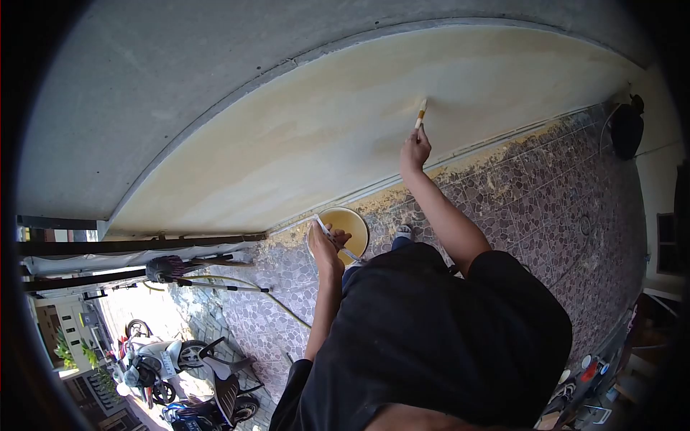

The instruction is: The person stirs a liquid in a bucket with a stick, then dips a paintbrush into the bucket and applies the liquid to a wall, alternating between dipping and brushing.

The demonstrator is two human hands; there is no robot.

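Right hand [415,149] grips the brush [420,113], handle down, bristles pointing up onto the cream wall [302,136]. Left hand [325,244] clutches the yellow paint bucket [347,224] by its handle near the wall's bottom edge; plenty of bare wall on both sides.

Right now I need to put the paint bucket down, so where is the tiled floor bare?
Bare tiles run between the wall base and the person's right arm. The tiles between the left hand with its bucket and the hose are open too. It is crowded by the scooters.

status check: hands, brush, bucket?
Right hand holds brush against yellow wall. Left hand grips paint bucket handle. Nothing blocking.
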